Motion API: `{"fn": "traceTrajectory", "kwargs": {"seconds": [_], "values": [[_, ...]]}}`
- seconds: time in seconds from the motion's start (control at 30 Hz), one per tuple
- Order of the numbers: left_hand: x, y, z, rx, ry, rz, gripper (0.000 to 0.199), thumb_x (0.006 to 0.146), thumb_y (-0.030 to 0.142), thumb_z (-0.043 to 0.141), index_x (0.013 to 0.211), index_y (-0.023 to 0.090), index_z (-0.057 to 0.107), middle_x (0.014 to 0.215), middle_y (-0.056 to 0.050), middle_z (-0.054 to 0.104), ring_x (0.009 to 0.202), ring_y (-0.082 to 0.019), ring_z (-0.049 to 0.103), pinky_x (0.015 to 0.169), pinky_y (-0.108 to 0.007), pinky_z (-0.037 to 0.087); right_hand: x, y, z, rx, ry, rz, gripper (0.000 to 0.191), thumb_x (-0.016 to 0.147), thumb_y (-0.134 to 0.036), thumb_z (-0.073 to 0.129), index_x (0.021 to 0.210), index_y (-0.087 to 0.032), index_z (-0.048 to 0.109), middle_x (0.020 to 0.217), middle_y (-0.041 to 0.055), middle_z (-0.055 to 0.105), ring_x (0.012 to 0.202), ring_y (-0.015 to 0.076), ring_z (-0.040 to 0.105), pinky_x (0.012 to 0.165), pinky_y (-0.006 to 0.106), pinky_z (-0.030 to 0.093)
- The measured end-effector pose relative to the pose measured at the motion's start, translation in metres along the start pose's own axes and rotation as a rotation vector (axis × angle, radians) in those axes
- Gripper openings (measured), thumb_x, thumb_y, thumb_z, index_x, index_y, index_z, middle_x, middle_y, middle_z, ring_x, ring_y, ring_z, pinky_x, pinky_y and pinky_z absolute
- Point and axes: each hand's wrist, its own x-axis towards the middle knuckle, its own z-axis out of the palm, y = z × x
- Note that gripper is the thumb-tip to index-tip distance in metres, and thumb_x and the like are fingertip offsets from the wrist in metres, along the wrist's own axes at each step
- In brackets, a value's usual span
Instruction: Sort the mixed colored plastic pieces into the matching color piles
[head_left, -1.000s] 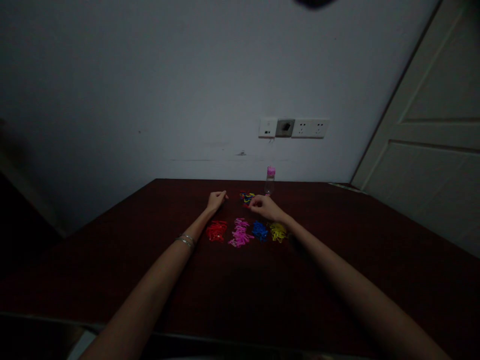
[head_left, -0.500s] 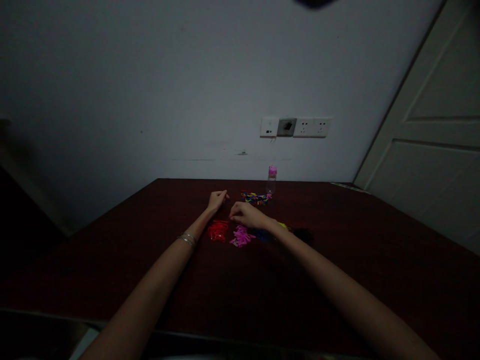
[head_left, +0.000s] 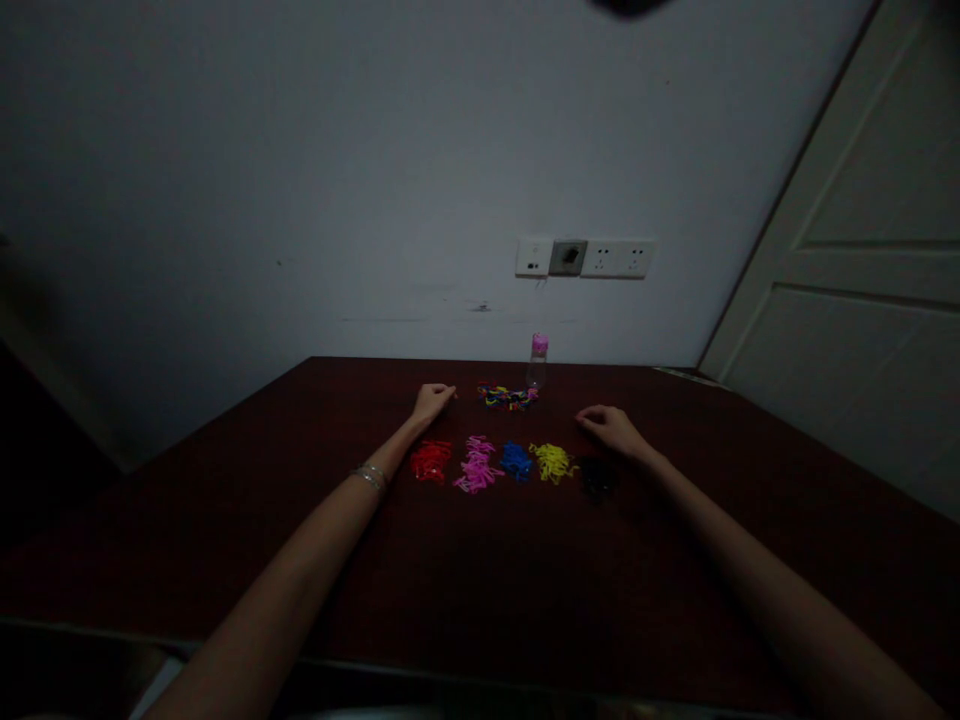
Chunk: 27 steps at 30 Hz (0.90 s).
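My left hand rests on the table behind the red pile, its fingers pressed together; whatever they may hold is too small to see. Over the right side, near the black pile, my right hand has its thumb and fingers closed in a pinch. Anything in that pinch cannot be made out. Between the arms lie piles of thin, strip-like pieces: red, pink, blue and yellow. Farther back is a mixed-colour pile of similar pieces.
A clear bottle with a pink cap stands behind the mixed pile. The dark red-brown table reaches back to a wall with a row of sockets. At the right is a pale panelled door. The light is dim.
My right hand has moved right, from above the pink pile to beside the black one, uncovering the blue and yellow piles. The pink pile reaches farther back now. My left hand has barely moved.
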Motion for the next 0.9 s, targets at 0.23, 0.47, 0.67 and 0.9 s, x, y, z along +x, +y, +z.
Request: {"fn": "traceTrajectory", "kwargs": {"seconds": [0.23,0.47,0.67,0.9], "values": [[0.006,-0.007,0.004,0.199,-0.065,0.070,0.020,0.062,0.028,0.056,0.067,0.012,0.067,0.060,-0.002,0.060,0.058,-0.012,0.050,0.055,-0.021,0.036,-0.009,0.007,0.005,0.049,0.061,0.015,0.030,0.073,-0.035,0.048,0.085,-0.016,0.068,0.087,0.0068,0.068,0.082,0.0208,0.061,0.076,0.030,0.045],[0.014,0.012,0.018,0.380,-0.291,0.238,0.024,0.062,0.026,0.060,0.081,0.014,0.069,0.072,-0.004,0.065,0.065,-0.014,0.055,0.061,-0.022,0.039,-0.010,0.002,0.004,0.078,0.075,0.048,0.026,0.072,-0.031,0.050,0.083,-0.016,0.068,0.086,0.0066,0.069,0.081,0.0206,0.062,0.075,0.030,0.046],[0.021,0.028,0.039,0.431,-0.363,0.211,0.019,0.061,0.019,0.061,0.078,0.016,0.069,0.073,-0.004,0.065,0.067,-0.015,0.056,0.062,-0.021,0.040,-0.012,-0.001,0.004,0.056,0.069,0.043,0.026,0.073,-0.029,0.048,0.083,-0.014,0.068,0.087,0.0083,0.068,0.081,0.0203,0.062,0.078,0.030,0.045],[0.023,0.028,0.047,0.537,-0.357,0.175,0.010,0.063,0.019,0.059,0.069,0.017,0.066,0.068,-0.003,0.063,0.064,-0.014,0.054,0.058,-0.020,0.037,-0.013,-0.002,0.003,0.058,0.066,0.039,0.024,0.072,-0.026,0.048,0.082,-0.015,0.068,0.087,0.0075,0.068,0.082,0.0202,0.062,0.078,0.030,0.045]]}}
